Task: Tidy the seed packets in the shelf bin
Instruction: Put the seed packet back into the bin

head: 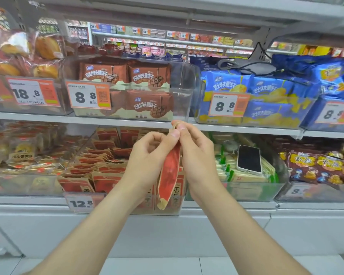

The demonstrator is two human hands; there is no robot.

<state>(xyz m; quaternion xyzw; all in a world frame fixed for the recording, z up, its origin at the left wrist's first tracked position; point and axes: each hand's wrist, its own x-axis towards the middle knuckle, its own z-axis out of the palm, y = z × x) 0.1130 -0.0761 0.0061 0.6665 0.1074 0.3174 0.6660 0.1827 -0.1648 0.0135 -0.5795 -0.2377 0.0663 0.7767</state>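
Pinching the top seam of a flat red and kraft-brown paper seed packet (168, 175), both hands meet at the centre of the frame, in front of the lower shelf. The left hand (151, 155) grips the seam between thumb and forefinger, with its other fingers loosely curled. The right hand (197, 155) grips the same seam from the other side, its fingertips (180, 127) closed tight on the paper. The packet hangs edge-on to the camera, its lower end just in front of the clear plastic shelf bin (173, 211) at lower centre.

To do this step well, I judge the packet should be turned face forward and kept upright. It can then be slid into the front row so it lines up with its neighbours without crushing them.

Behind the hands, the other red and brown seed packets (99, 165) sit jumbled in the bin, some leaning, some lying flat. To the right, a white-edged smartphone (248, 158) rests on green and cream packs in the next bin. Farther up, brown waffle-biscuit packs (147, 76) and blue biscuit packs (246, 86) fill the upper shelf.
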